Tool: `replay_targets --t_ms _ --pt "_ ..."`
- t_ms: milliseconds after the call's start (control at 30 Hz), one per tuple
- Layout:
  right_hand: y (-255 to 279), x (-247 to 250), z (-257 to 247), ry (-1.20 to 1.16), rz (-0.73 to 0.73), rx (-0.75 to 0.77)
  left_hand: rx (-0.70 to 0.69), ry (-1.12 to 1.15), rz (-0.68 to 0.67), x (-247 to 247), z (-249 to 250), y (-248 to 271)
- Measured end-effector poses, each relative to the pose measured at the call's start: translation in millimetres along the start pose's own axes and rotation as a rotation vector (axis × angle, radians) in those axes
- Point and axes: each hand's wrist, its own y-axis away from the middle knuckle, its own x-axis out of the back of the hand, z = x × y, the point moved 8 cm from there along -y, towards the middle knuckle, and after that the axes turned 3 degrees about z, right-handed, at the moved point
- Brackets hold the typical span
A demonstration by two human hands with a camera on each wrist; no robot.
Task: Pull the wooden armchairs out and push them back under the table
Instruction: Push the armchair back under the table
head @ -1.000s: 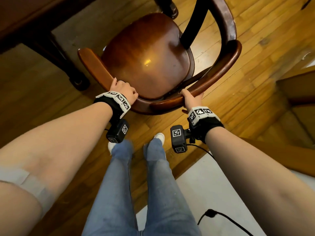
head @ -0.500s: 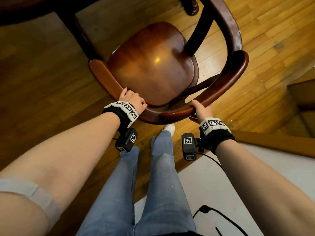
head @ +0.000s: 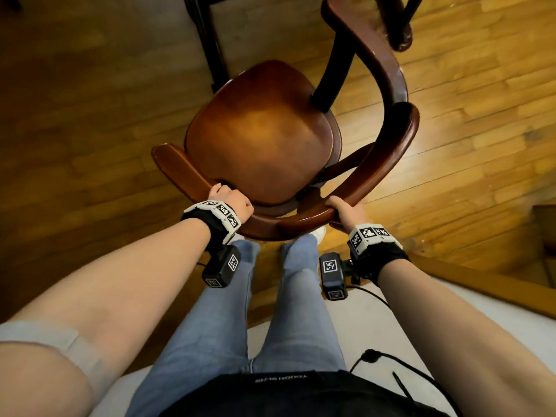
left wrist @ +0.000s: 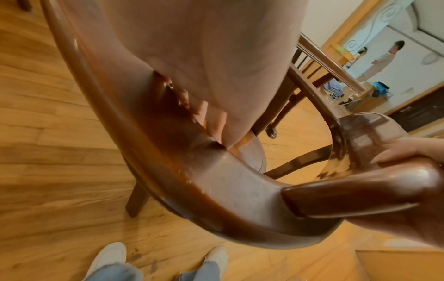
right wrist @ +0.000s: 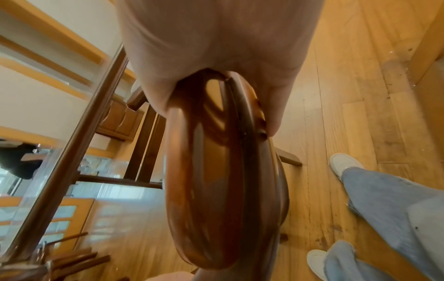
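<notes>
Plank floor, honey-toned wood, underfoot throughout. Item: one wooden armchair, dark varnish, standing on the boards directly ahead of my knees, seat facing up. Left: my left hand, fingers curled over its curved back rail. Right: my right hand, thumb and fingers wrapped round the same rail.

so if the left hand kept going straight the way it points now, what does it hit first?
The left hand grips the armchair's curved back rail, fingers aimed forward over it. Carried straight on, it would likely meet the chair seat first; the dark table leg lies beyond. Depth is uncertain.
</notes>
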Motion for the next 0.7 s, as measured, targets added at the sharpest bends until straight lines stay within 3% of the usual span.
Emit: replay_targets --t_ms 167,333,500,700 --pt "11 -17 3 0.097 -0.098 -0.013 0.040 0.073 -0.080 -18 -18 21" --pt "10 -2 -13 0.241 -0.107 -0.043 0.098 0.255 -0.113 -17 -14 34" --pt "-11 31 -79 0.439 -0.069 0.062 0.208 0.604 -0.060 1 -5 40" --pt "-48 57 -165 0.621 -0.082 0.174 0.333 0.755 0.002 28 25 31"
